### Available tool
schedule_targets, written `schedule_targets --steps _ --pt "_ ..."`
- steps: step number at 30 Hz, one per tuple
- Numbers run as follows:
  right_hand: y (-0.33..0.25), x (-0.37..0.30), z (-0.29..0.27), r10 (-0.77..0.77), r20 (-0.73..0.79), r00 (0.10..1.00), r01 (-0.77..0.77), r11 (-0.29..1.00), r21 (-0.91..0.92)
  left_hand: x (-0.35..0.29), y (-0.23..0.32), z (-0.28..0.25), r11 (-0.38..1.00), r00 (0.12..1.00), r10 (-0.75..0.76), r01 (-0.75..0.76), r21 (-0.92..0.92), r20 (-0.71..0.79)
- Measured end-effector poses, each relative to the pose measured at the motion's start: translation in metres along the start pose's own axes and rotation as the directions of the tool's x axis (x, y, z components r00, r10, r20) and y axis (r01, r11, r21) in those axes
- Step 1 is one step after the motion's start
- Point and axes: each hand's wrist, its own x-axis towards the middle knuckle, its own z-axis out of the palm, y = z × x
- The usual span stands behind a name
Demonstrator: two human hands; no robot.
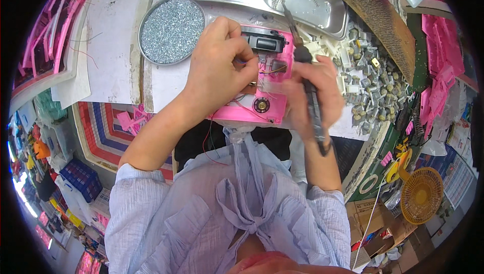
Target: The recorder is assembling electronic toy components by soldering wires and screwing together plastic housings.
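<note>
A pink plastic housing (229,115) lies on the bench in front of me. It carries a black rectangular part (264,41), a small motor (279,66), a round black disc part (261,105) and thin wires. Over its left side, my left hand (222,62) has thumb and fingertips pinched together; what they hold, if anything, is hidden. My right hand (318,90), smeared by motion, grips a dark-handled screwdriver (313,105) at the housing's right edge. The driver's thin tip points away from me, over small screws in a steel tray (322,8).
A round dish of silvery screws (172,31) stands left of the housing. To the right lie piled small motors (370,82), white plastic parts (348,55) and a brown board (380,27) studded with small pieces. Pink parts (443,47) are heaped farther right; a yellow basket (422,195) sits lower right.
</note>
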Motion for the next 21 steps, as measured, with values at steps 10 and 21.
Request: schedule_targets --steps 10,21 --pt "0.0 -0.005 -0.034 -0.062 0.055 0.997 0.049 0.976 0.212 0.002 -0.002 -0.002 0.989 0.996 -0.091 0.092 -0.114 0.009" --pt "-0.001 -0.002 -0.029 -0.118 0.13 0.985 0.095 0.981 0.17 0.003 -0.004 -0.001 0.992 0.999 -0.053 0.051 -0.118 -0.01"
